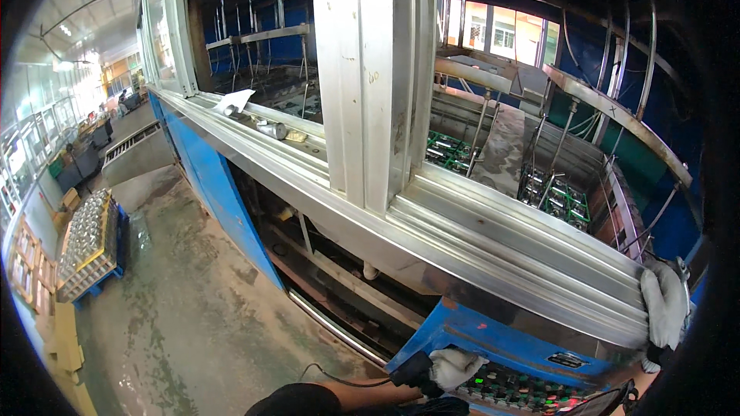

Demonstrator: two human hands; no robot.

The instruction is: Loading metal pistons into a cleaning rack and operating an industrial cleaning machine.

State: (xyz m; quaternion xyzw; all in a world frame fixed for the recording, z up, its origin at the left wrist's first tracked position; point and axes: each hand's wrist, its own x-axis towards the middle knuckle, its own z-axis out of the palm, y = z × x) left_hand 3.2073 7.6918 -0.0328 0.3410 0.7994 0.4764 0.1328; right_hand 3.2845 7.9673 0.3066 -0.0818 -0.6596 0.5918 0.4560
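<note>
Grey-gloved, our left hand (453,370) curls below the sill (532,256); our right hand (666,302) half-bends at its end, holds unclear; loaded racks (556,199) already sit beyond it.

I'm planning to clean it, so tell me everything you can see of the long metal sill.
The sill is long, silvery and metal-looking, with parallel ridges and grooves. It runs from the far left to the near right, above blue panels. A broad pale post stands midway along it. A white scrap and a small silvery cylinder lie on its far stretch. The grey-gloved right hand seems to rest on its near end.
</note>
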